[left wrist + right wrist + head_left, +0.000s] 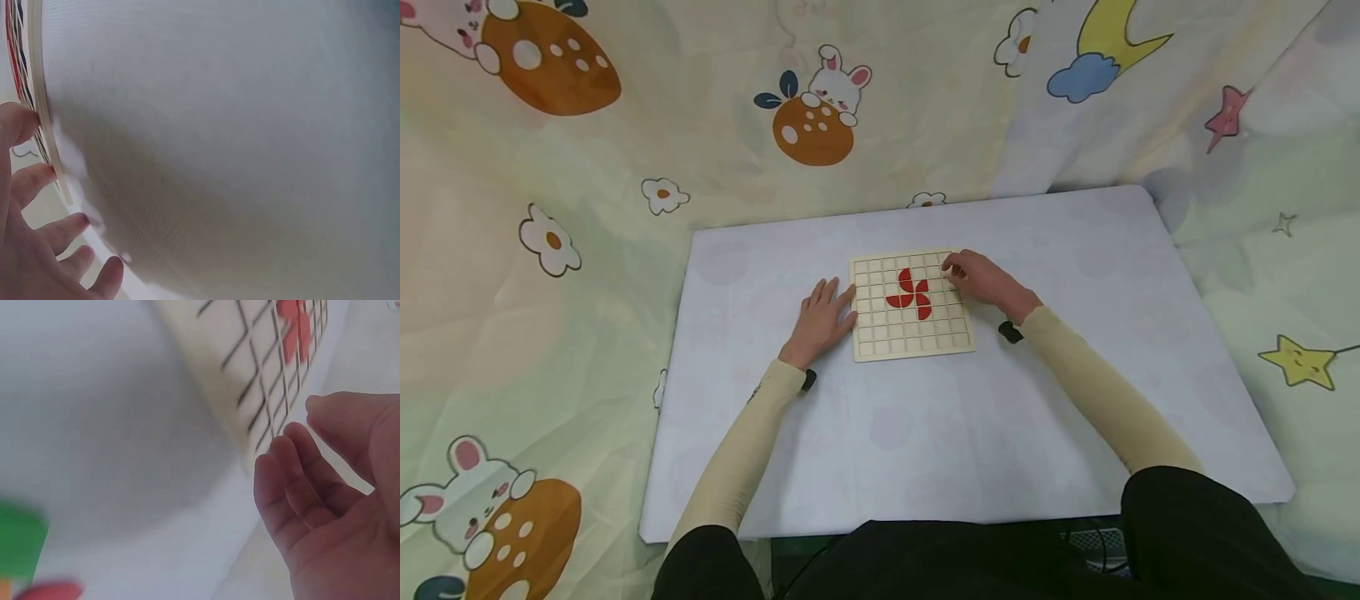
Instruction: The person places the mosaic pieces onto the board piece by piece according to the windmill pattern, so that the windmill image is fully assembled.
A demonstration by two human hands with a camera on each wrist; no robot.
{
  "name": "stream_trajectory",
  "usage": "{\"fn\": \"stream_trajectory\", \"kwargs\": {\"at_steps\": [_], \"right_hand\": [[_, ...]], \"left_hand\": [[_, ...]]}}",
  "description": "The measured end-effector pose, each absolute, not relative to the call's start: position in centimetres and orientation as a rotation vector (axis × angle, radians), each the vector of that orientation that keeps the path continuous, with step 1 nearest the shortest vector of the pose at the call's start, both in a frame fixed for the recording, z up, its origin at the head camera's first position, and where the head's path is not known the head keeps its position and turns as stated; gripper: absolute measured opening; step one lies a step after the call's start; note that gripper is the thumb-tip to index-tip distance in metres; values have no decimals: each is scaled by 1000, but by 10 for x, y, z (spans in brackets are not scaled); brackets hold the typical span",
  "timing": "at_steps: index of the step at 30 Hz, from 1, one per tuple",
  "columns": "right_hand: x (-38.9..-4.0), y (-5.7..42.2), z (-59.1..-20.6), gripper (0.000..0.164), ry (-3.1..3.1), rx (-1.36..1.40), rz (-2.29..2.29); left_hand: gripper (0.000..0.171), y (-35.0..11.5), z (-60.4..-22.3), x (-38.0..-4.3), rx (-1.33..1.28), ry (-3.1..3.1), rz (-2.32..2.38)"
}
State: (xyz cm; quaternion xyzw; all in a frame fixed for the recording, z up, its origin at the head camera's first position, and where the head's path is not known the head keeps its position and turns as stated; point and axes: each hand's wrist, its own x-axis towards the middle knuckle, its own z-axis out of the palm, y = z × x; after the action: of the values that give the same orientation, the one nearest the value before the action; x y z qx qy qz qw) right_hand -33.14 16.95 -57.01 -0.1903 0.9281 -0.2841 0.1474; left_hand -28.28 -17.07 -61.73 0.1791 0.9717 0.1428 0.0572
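A pale square grid board [872, 335] lies on the white table. Near its middle, several red rounded pieces [923, 307] form a pinwheel. My left hand [818, 323] is at the board's left edge, its fingers spread and its thumb and forefinger touching the rim. In the left wrist view, the thumb and a fingertip meet the side of the board [39, 75]. At the upper right corner, my right hand [987, 280] hovers with fingers loosely bent. The right wrist view shows nothing between that thumb and the fingers [270, 481].
A blurred green shape [22, 540] and a blurred red shape [53, 589] show at the lower left of the right wrist view. The white table [895, 442] extends around the board. A patterned cloth [715, 158] hangs behind and beside it.
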Motion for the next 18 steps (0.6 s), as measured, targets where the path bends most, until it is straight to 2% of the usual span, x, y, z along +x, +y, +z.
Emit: {"fn": "stream_trajectory", "kwargs": {"at_steps": [12, 18], "right_hand": [[-312, 260, -556, 28, 2658, -317, -737], [-287, 281, -564, 31, 2610, -201, -618]], "left_hand": [[57, -169, -621, -284, 534, 2960, 366], [57, -169, -622, -283, 531, 2956, 378]]}}
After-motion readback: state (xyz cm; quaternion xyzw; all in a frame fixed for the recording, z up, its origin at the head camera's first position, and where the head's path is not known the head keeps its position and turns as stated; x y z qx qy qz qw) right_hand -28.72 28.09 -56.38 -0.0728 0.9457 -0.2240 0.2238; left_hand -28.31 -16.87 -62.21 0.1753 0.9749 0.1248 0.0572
